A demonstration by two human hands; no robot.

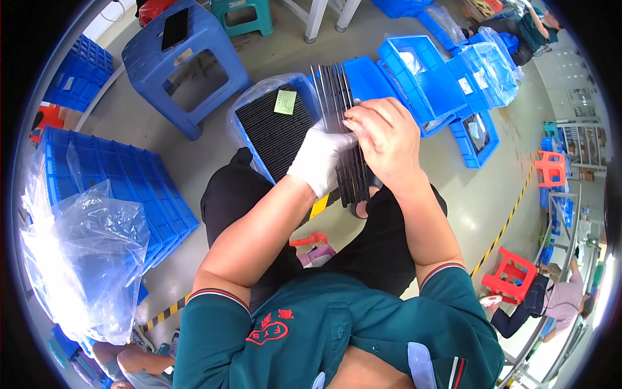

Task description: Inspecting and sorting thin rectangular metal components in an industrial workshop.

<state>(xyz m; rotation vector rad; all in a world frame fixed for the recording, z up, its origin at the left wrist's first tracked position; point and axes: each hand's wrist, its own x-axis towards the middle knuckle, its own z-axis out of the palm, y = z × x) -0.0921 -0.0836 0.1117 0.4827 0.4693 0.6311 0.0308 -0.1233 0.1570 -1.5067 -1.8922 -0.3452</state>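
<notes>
My left hand [317, 157], in a white glove, is closed around a bundle of long, thin black strips [334, 97] held out in front of me. Some strips fan slightly apart at the far end. My bare right hand [392, 139] has its thumb and fingers pinched at the right side of the same bundle. Just left of the bundle, a blue bin [309, 89] lined with clear plastic holds rows of similar black strips [269, 133]. A pale green slip of paper [285, 102] lies on those rows.
A blue stool [152, 55] bearing a dark phone [175, 29] stands at the far left. Stacked blue crates [129, 175] and clear plastic bags [91, 259] fill the left side. More blue bins [424, 78] stand at the far right. Red stools [510, 275] and other people are farther off.
</notes>
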